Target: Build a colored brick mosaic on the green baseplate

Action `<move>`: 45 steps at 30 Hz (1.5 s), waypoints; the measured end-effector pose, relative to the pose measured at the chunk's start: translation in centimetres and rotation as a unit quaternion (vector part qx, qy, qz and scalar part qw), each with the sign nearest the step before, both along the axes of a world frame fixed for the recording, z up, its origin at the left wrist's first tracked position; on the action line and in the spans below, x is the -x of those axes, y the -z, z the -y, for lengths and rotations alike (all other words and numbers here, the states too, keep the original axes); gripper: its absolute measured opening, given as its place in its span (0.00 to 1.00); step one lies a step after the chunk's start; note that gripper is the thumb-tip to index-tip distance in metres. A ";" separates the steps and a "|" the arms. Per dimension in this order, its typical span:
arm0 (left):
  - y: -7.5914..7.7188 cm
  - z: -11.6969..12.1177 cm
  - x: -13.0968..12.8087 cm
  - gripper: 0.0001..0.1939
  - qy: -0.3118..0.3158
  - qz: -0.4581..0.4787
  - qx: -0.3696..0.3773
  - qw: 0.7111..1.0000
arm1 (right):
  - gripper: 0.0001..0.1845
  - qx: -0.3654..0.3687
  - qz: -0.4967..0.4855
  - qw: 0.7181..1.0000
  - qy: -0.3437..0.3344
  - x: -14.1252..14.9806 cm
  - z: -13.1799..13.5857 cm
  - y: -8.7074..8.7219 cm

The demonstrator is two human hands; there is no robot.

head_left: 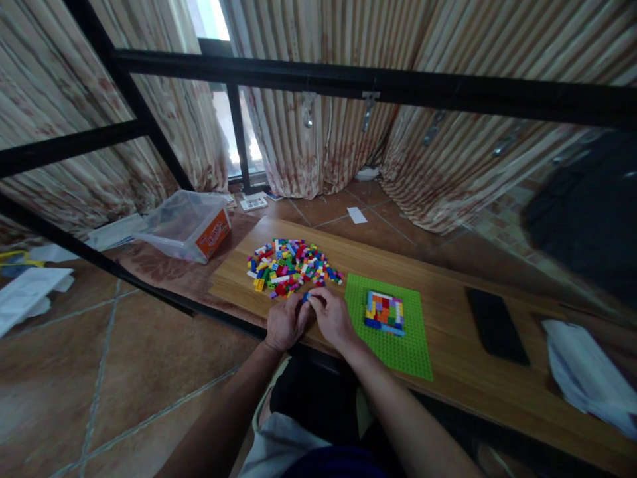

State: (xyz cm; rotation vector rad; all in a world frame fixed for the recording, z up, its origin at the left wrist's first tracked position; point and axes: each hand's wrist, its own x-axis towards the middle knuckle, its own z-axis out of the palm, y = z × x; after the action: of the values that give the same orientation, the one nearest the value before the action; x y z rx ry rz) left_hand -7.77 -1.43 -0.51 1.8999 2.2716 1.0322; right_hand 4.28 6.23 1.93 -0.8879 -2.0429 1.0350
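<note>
Both hands meet at the front edge of the wooden board, just before a pile of mixed toy bricks (293, 262). A small blue brick (305, 297) shows between the fingertips; whether it is one piece or two joined I cannot tell. My left hand (284, 323) is closed on it from the left, and my right hand (332, 317) pinches it from the right. To the right of my right hand lies a green baseplate (358, 292). On that plate sits a low square build of coloured bricks (385, 313), with a blue row along its near side.
A clear plastic box (184, 219) with an orange label stands at the back left. Farther right on the board (452, 318) lie a dark flat phone-like slab (496, 325) and a white plastic packet (592, 372). A black metal rail (318, 73) crosses in front of the curtains.
</note>
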 end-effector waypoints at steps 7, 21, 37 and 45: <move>0.2 -0.1 0.1 0.12 -0.010 -0.001 -0.006 1.000 | 0.09 0.039 -0.027 0.999 0.016 0.0 0.5 -0.1; 0.2 -0.3 0.0 0.12 -0.028 -0.013 0.011 0.999 | 0.14 -0.123 0.113 0.983 0.078 -1.9 0.6 0.4; -0.3 0.1 0.0 0.14 0.016 0.005 -0.008 1.000 | 0.11 -0.143 0.100 0.984 0.045 -6.2 0.8 -2.2; 0.2 -0.2 -0.3 0.13 -0.004 -0.030 -0.008 1.000 | 0.15 -0.056 0.153 0.976 0.141 -17.0 -2.2 -2.0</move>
State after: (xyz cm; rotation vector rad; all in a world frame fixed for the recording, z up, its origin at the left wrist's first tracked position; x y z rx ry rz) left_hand -7.50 -1.22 -0.68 1.9554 2.3100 1.0110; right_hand 21.28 8.45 3.88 -1.2989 -2.1159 0.6541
